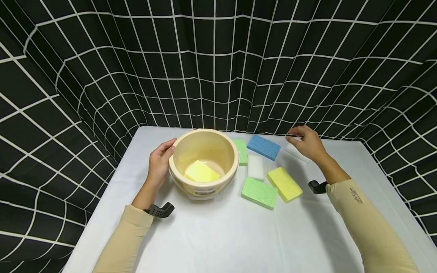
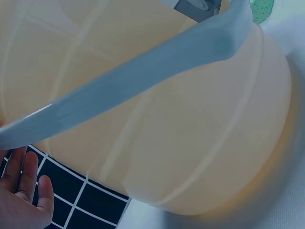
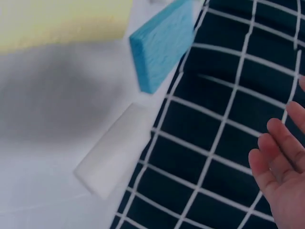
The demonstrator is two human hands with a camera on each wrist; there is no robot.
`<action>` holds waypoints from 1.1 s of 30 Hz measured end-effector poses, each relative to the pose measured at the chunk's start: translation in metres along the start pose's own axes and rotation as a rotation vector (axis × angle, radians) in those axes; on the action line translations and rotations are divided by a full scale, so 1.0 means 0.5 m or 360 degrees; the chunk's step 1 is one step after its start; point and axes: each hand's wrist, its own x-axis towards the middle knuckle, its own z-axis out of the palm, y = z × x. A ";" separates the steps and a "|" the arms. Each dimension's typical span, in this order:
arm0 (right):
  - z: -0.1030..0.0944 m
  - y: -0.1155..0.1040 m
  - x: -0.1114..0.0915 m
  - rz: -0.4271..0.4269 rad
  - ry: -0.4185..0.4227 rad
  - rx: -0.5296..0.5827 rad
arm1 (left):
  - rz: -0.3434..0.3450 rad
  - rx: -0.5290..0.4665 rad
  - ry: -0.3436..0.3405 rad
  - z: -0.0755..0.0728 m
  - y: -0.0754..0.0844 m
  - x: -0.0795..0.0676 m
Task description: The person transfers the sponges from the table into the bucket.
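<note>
A cream bucket stands on the table with a yellow sponge inside. My left hand holds its rim on the left side, thumb at the edge; in the left wrist view some fingers stay off the wall, below the grey handle. Above a white sponge at the back right hovers my right hand, fingers loosely bent and nothing in them. That sponge lies apart from the hand in the right wrist view. Nearby is a blue sponge.
Right of the bucket lie a green sponge, a yellow sponge, another white sponge and a second green sponge, partly hidden by the bucket. A black curtain with white grid lines borders the white tablecloth.
</note>
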 end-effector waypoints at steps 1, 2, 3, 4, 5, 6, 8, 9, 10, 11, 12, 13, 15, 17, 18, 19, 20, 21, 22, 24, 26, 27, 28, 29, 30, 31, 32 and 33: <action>0.001 0.008 0.002 0.0002 0.0010 -0.0009 | 0.0000 0.0001 0.0000 0.000 0.000 0.000; 0.002 0.017 0.004 0.0009 0.0022 -0.0013 | 0.0002 0.0004 0.0000 0.000 0.000 0.000; 0.004 0.024 0.005 0.0012 0.0030 -0.0019 | 0.0006 0.0001 0.0002 0.001 0.000 0.000; 0.005 0.032 0.005 0.0027 0.0036 -0.0019 | 0.0007 0.0005 -0.0001 0.001 0.000 0.000; 0.007 0.039 0.005 0.0045 0.0040 -0.0022 | 0.0008 0.0012 -0.0007 0.002 0.000 0.000; 0.008 0.047 0.005 0.0070 0.0040 -0.0029 | 0.0009 0.0016 -0.0012 0.003 0.000 0.000; 0.011 0.059 0.005 0.0129 0.0028 -0.0044 | 0.0010 0.0021 -0.0023 0.004 -0.001 0.001; 0.012 0.065 0.005 0.0158 0.0017 -0.0053 | 0.0010 0.0023 -0.0028 0.005 -0.001 0.001; 0.013 0.070 0.005 0.0183 0.0006 -0.0064 | 0.0011 0.0022 -0.0031 0.005 -0.001 0.002; 0.014 0.075 0.005 0.0203 -0.0004 -0.0076 | 0.0014 0.0022 -0.0032 0.006 -0.001 0.002; 0.015 0.079 0.006 0.0217 -0.0018 -0.0087 | 0.0017 0.0019 -0.0030 0.006 -0.001 0.002; 0.017 0.083 0.007 0.0226 -0.0032 -0.0101 | 0.0017 0.0019 -0.0027 0.006 -0.001 0.002; 0.020 0.091 0.009 0.0233 -0.0055 -0.0120 | 0.0027 0.0023 -0.0014 0.005 -0.001 0.001; 0.023 0.099 0.012 0.0228 -0.0073 -0.0150 | 0.0036 0.0026 0.0004 0.004 -0.002 0.001; 0.025 0.103 0.014 0.0223 -0.0081 -0.0165 | 0.0038 0.0027 0.0011 0.003 -0.003 0.000; 0.025 0.109 0.014 0.0224 -0.0085 -0.0181 | 0.0038 0.0033 0.0012 0.004 -0.003 0.000; 0.025 0.115 0.014 0.0230 -0.0092 -0.0193 | 0.0039 0.0035 0.0014 0.005 -0.004 0.000; 0.025 0.121 0.016 0.0237 -0.0099 -0.0207 | 0.0037 0.0036 0.0013 0.006 -0.004 0.000; 0.025 0.127 0.017 0.0240 -0.0107 -0.0222 | 0.0035 0.0037 0.0014 0.008 -0.004 0.000; 0.024 0.141 0.021 0.0267 -0.0141 -0.0244 | 0.0029 0.0042 0.0012 0.009 -0.003 -0.001; 0.024 0.155 0.025 0.0296 -0.0193 -0.0266 | 0.0023 0.0036 0.0016 0.011 -0.002 -0.001; 0.024 0.162 0.027 0.0310 -0.0220 -0.0276 | 0.0020 0.0033 0.0020 0.011 -0.002 -0.001; 0.025 0.168 0.029 0.0324 -0.0247 -0.0290 | 0.0018 0.0028 0.0019 0.011 -0.002 -0.001; 0.027 0.173 0.031 0.0344 -0.0271 -0.0299 | 0.0013 0.0024 0.0018 0.009 -0.002 -0.002; 0.029 0.178 0.032 0.0362 -0.0294 -0.0312 | 0.0010 0.0023 0.0019 0.009 -0.001 -0.003; 0.031 0.181 0.032 0.0372 -0.0312 -0.0322 | 0.0010 0.0021 0.0021 0.008 -0.001 -0.004; 0.033 0.184 0.033 0.0385 -0.0328 -0.0333 | 0.0010 0.0019 0.0025 0.007 -0.001 -0.005; 0.035 0.185 0.034 0.0400 -0.0339 -0.0347 | 0.0012 0.0018 0.0027 0.006 -0.001 -0.005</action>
